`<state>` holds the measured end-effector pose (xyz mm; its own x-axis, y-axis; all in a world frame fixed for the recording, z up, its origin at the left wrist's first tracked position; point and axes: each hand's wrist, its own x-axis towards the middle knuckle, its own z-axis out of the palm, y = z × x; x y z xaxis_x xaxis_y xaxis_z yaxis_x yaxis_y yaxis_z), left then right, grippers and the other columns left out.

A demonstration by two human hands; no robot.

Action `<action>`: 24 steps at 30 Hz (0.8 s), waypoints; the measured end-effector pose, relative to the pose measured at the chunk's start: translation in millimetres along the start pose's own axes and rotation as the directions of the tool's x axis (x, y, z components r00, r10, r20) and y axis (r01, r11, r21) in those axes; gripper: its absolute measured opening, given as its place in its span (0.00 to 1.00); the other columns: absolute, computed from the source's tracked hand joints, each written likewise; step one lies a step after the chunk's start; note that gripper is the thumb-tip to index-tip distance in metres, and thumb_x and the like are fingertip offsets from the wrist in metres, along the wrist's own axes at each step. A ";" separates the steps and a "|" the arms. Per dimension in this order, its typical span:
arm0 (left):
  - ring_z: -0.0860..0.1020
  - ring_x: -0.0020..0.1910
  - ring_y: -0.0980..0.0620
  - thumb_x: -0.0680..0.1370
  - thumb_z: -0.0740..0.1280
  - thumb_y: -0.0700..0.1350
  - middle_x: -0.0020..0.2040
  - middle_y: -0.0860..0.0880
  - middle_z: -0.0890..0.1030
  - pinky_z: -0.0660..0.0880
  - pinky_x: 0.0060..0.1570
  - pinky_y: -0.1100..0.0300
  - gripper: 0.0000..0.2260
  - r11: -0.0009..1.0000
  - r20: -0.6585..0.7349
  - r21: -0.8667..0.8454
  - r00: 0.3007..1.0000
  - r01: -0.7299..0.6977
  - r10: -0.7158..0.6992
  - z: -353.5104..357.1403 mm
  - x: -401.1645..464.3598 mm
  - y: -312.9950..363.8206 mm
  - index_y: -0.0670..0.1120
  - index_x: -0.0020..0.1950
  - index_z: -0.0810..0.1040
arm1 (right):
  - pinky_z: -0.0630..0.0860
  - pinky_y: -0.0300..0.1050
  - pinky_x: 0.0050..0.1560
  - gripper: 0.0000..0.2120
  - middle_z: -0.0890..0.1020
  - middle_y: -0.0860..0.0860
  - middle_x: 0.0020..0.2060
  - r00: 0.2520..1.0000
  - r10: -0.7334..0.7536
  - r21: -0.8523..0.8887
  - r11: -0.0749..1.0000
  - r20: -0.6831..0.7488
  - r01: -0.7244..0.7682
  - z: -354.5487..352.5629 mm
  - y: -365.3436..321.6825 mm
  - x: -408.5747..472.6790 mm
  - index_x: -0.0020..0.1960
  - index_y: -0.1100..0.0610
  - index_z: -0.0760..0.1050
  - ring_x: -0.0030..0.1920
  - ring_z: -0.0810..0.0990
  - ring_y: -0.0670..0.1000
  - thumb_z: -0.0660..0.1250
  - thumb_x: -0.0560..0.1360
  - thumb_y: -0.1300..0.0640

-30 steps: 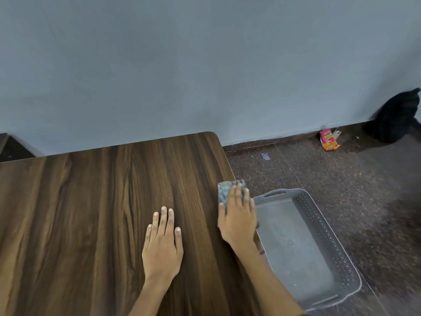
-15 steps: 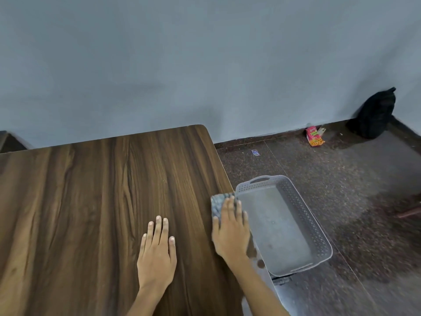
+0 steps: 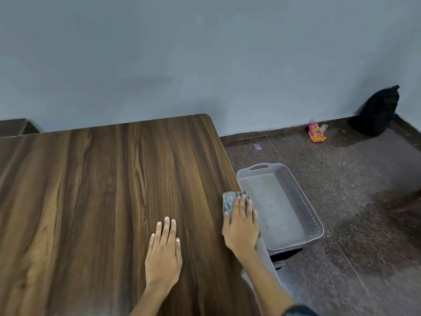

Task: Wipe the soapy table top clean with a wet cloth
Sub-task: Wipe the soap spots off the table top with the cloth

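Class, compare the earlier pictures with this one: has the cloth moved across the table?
Yes. The cloth has slid toward the person along the right edge, away from the far corner of the table.

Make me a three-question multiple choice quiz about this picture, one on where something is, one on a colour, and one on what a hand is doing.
1. Where is the cloth?
A. at the table's right edge
B. in the tray
C. on the floor by the wall

2. What colour is the tray?
A. red
B. grey
C. green

3. What is the left hand doing?
A. gripping the cloth
B. lifting the tray
C. resting flat on the table top

Answers: 1 A, the right hand presses it there, beside the tray. 2 B, its perforated walls are grey. 3 C, its fingers lie straight on the wood, holding nothing.
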<state>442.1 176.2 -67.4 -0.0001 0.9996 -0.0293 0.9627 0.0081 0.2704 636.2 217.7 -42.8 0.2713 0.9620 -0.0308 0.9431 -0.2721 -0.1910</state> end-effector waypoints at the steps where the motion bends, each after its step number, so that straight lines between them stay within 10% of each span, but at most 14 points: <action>1: 0.65 0.69 0.46 0.81 0.37 0.53 0.70 0.45 0.69 0.64 0.65 0.50 0.28 1.000 0.003 0.000 1.000 0.000 0.000 0.6 -4.0 -0.8 0.42 0.70 0.66 | 0.52 0.52 0.72 0.31 0.58 0.55 0.75 0.999 -0.035 -0.001 0.999 0.041 0.035 0.6 -11.1 7.3 0.76 0.59 0.52 0.75 0.54 0.56 0.41 0.77 0.45; 8: 0.63 0.71 0.48 0.81 0.37 0.53 0.71 0.46 0.67 0.52 0.68 0.57 0.27 0.998 0.038 -0.029 0.997 -0.059 0.060 -3.2 -28.1 -11.1 0.42 0.71 0.65 | 0.58 0.48 0.70 0.26 0.67 0.49 0.71 0.817 -0.565 0.004 0.823 0.115 0.568 5.1 -2.6 -97.5 0.73 0.54 0.63 0.72 0.64 0.49 0.51 0.79 0.44; 13: 0.56 0.72 0.52 0.81 0.39 0.52 0.72 0.48 0.64 0.44 0.70 0.62 0.25 0.995 0.029 -0.086 0.998 -0.053 0.056 -1.1 -48.3 -20.3 0.44 0.72 0.63 | 0.57 0.46 0.68 0.31 0.72 0.53 0.67 0.989 -0.150 -0.031 0.988 0.001 0.150 2.4 47.8 -119.5 0.70 0.60 0.67 0.69 0.66 0.51 0.39 0.80 0.44; 18: 0.64 0.70 0.47 0.80 0.44 0.49 0.70 0.45 0.68 0.62 0.67 0.53 0.23 0.996 -0.023 -0.089 1.000 0.006 -0.008 4.4 -53.4 -7.3 0.42 0.70 0.65 | 0.58 0.53 0.70 0.32 0.64 0.57 0.72 0.992 0.128 0.023 0.992 -0.016 -0.127 3.2 -8.1 -46.9 0.74 0.61 0.59 0.73 0.60 0.57 0.41 0.77 0.44; 24: 0.61 0.71 0.48 0.78 0.46 0.49 0.72 0.45 0.65 0.61 0.67 0.52 0.24 0.998 -0.007 -0.061 1.000 -0.008 0.007 5.7 -58.8 -9.9 0.41 0.71 0.63 | 0.57 0.48 0.72 0.25 0.69 0.50 0.70 0.876 -0.463 -0.014 0.883 0.138 0.469 11.0 -17.0 -127.1 0.73 0.56 0.62 0.72 0.63 0.49 0.47 0.80 0.45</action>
<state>434.1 117.1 -73.9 0.0051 0.9998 -0.0210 0.9443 0.0021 0.3290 583.6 100.3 -46.4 -0.2256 0.9714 -0.0742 0.9629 0.2107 -0.1689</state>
